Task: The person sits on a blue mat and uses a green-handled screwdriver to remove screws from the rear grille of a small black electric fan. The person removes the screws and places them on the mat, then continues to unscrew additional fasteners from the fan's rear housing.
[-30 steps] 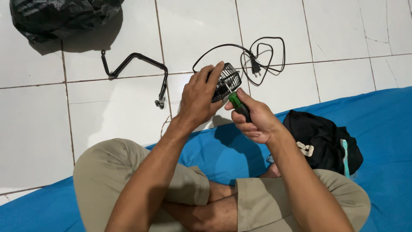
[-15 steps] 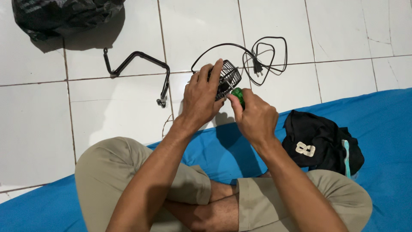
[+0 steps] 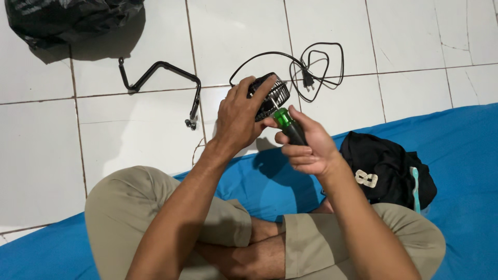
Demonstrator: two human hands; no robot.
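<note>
Head view: the person sits cross-legged on a blue mat (image 3: 467,145) at the edge of a white tiled floor (image 3: 41,155). The left hand (image 3: 239,116) is wrapped around a small black fan (image 3: 270,96), fingers curled over its wire grille and thumb underneath, holding it up above the tiles just ahead of the knees. The right hand (image 3: 307,148) is closed on a screwdriver (image 3: 288,126) with a green and black handle.

The screwdriver's long axis runs from the right hand up and to the left, toward the fan. Its short metal shaft reaches the lower edge of the fan body, just beside the left thumb; whether the tip sits in a screw cannot be told. So the fan lies up and left of the right hand, the two hands are close together, and the left is the one already on the fan.

The fan's black cord (image 3: 316,65) trails away over the tiles in loose loops, ending in a plug. A bent black metal bracket (image 3: 161,72) lies well apart to the left, with a black plastic bag (image 3: 67,18) beyond it in the corner. A black cloth bundle (image 3: 386,168) rests on the mat beside the right forearm.
</note>
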